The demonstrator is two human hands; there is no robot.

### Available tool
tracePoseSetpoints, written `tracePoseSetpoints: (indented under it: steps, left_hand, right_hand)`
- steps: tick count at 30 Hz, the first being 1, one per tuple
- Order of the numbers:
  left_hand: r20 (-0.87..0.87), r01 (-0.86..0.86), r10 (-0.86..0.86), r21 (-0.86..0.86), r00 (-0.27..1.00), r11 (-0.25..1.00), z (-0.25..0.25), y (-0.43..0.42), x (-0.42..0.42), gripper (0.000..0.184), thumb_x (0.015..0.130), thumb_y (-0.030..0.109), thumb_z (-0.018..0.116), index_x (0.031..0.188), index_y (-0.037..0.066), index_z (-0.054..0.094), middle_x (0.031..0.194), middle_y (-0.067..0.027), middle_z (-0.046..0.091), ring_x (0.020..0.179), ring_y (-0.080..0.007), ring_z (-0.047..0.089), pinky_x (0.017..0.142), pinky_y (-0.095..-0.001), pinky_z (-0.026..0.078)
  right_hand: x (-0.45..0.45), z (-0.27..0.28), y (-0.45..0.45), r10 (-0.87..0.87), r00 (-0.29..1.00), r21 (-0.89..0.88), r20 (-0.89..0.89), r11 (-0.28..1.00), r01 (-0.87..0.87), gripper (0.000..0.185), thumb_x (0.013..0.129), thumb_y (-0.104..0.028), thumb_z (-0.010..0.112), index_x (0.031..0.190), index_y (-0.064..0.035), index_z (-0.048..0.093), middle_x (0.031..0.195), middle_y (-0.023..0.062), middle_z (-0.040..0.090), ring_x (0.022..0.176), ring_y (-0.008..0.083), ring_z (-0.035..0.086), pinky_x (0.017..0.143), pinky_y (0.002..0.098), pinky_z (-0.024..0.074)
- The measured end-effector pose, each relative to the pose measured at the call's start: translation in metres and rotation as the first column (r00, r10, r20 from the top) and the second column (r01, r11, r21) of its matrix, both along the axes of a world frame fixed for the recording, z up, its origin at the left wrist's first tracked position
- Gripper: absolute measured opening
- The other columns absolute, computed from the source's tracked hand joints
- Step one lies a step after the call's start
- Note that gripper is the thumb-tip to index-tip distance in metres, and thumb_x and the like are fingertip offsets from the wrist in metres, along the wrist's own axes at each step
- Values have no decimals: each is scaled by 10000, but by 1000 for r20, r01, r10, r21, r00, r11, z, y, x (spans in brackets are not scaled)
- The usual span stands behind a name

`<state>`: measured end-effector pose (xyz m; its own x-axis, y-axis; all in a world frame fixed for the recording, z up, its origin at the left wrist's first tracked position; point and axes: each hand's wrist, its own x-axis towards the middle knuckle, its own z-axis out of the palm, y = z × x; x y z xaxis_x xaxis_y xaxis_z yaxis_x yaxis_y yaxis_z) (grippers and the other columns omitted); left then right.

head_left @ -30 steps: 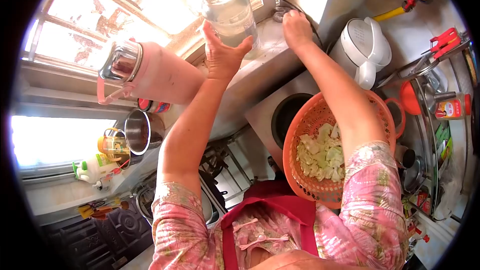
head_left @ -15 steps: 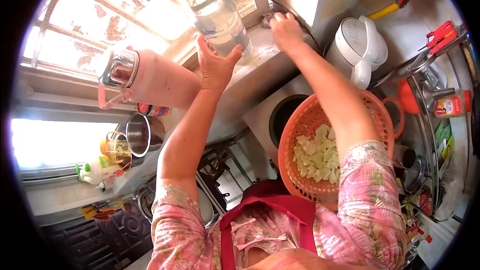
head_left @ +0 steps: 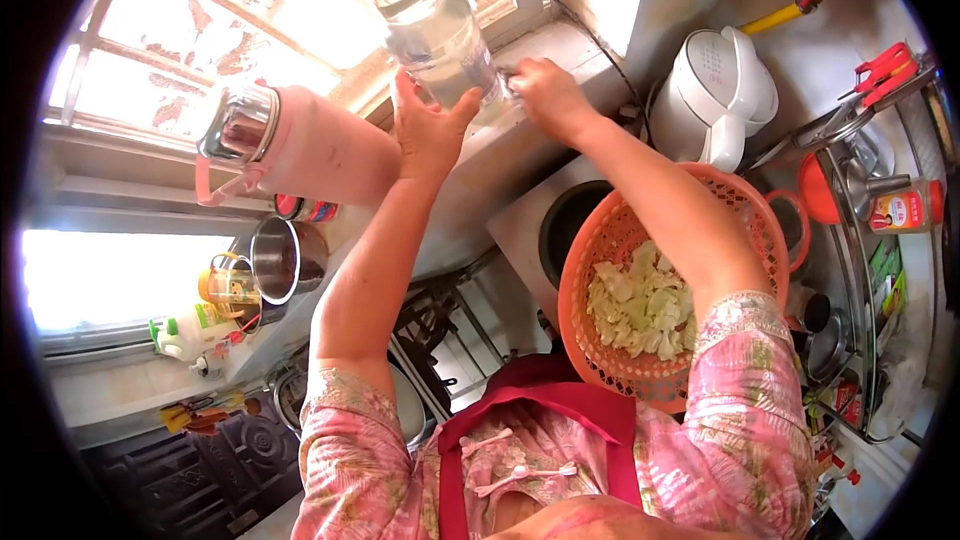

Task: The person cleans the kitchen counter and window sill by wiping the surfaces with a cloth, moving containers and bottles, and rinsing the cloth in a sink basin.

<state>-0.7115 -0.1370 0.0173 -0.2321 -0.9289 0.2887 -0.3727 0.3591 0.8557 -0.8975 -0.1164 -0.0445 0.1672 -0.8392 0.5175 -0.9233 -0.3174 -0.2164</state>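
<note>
A tall glass jar (head_left: 440,45) with a greyish lid and clear liquid inside stands on the windowsill. My left hand (head_left: 430,135) is against its near side, thumb and fingers spread around the lower part. Just right of the jar, my right hand (head_left: 552,98) is closed over the sill, pinching a small crumpled grey thing (head_left: 508,77) whose kind I cannot make out. Left of my left hand is a large pink insulated bottle (head_left: 325,148) with a shiny cap and a carrying loop. Below my right forearm sits an orange plastic basket (head_left: 580,285) holding torn cabbage leaves (head_left: 640,305).
A white electric kettle (head_left: 705,90) stands in the right corner, near a dark cable along the wall. At the far right a wire rack (head_left: 850,270) holds kitchenware and a red-capped spice jar (head_left: 900,210). A steel pot (head_left: 285,260) is on the left ledge.
My right hand has moved left along the sill from the corner toward the jar, bringing the crumpled grey thing with it. My left hand stays at the jar, shifted only slightly.
</note>
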Motion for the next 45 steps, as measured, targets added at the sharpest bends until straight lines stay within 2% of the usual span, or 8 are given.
tracePoseSetpoints:
  steps: [6,9,14,18,19,23,24,45]
  left_hand:
    - [54,1,0,-14,999,1000,-3,-4,3,860,648,293,805,1294,-10,324,1192,-174,518,1076,-260,518,842,-345,459]
    - [9,9,-9,-6,1000,1000,-5,-4,1,882,649,299,807,1307,-14,311,1200,-178,515,1087,-267,515,856,-347,457]
    - [43,36,-37,23,998,999,6,-3,1,898,651,299,809,1316,-22,298,1201,-173,518,1088,-270,517,862,-356,458]
    - [51,-15,14,18,999,1000,-6,-10,-5,872,642,307,816,1284,-16,321,1180,-170,527,1067,-274,527,869,-366,452]
    - [62,-28,26,28,998,999,3,-6,-9,873,638,315,820,1278,-14,325,1174,-171,529,1063,-277,528,873,-369,449]
    - [112,-22,34,-102,993,994,-11,-19,-13,907,621,350,834,1278,-8,322,1161,-179,533,1057,-291,528,888,-380,437]
    - [86,-1,10,-111,996,994,-14,-22,-15,917,618,361,834,1282,-8,319,1164,-179,533,1062,-295,528,893,-383,435]
    - [242,-134,133,-14,961,991,2,-13,-127,869,604,416,822,1241,28,376,1212,-163,378,1131,-330,401,955,-413,394]
  right_hand:
    - [-43,3,11,-426,888,-62,-175,905,421,148,792,-76,511,733,-74,647,860,103,595,848,262,579,735,383,495]
    - [10,0,28,-89,943,40,-322,993,108,139,780,-90,527,757,-80,664,890,91,611,871,253,566,770,345,481]
    - [-36,6,22,-525,849,-53,-65,851,522,190,829,-109,495,757,-26,651,978,130,589,866,284,564,771,376,499]
    - [-3,4,11,-575,792,304,205,807,507,192,843,-129,488,823,-31,652,1016,124,583,902,289,565,740,372,520]
    - [9,0,21,-266,946,101,-184,952,287,182,836,-129,498,821,-41,656,1017,122,584,914,290,568,753,365,522]
    - [-39,-10,18,-258,868,121,-425,934,337,174,832,-136,505,812,-47,653,995,133,583,921,287,565,770,389,512]
    - [-46,-4,21,-518,855,51,-18,854,518,174,836,-129,498,798,-43,644,980,119,583,921,290,563,768,389,513]
    - [-9,14,44,-81,996,-4,35,997,81,224,730,-30,588,952,-10,602,955,170,577,876,345,553,726,428,491]
